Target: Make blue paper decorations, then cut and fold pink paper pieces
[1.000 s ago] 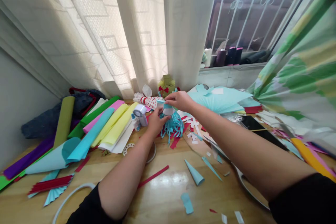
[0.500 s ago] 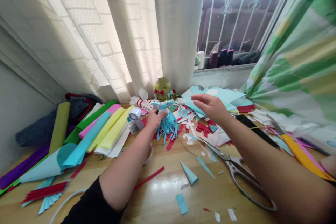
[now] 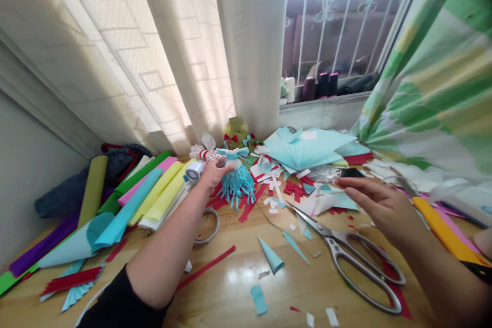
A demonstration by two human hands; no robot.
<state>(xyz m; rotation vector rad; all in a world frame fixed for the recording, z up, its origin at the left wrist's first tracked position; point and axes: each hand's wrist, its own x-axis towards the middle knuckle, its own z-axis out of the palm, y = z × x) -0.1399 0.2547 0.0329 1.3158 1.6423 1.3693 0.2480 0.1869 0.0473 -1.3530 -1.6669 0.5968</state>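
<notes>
Your left arm (image 3: 165, 251) reaches forward, the left hand (image 3: 216, 173) curled in a grip; your right hand (image 3: 384, 210) hovers loosely open, fingers (image 3: 365, 187) pointing left.

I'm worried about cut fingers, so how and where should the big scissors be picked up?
I'd grip the scissors by the handle loops, coming from the near right with the right hand. They lie flat on the table, loops toward the person and blades pointing away to the left, so that approach should keep skin off the edges.
</notes>
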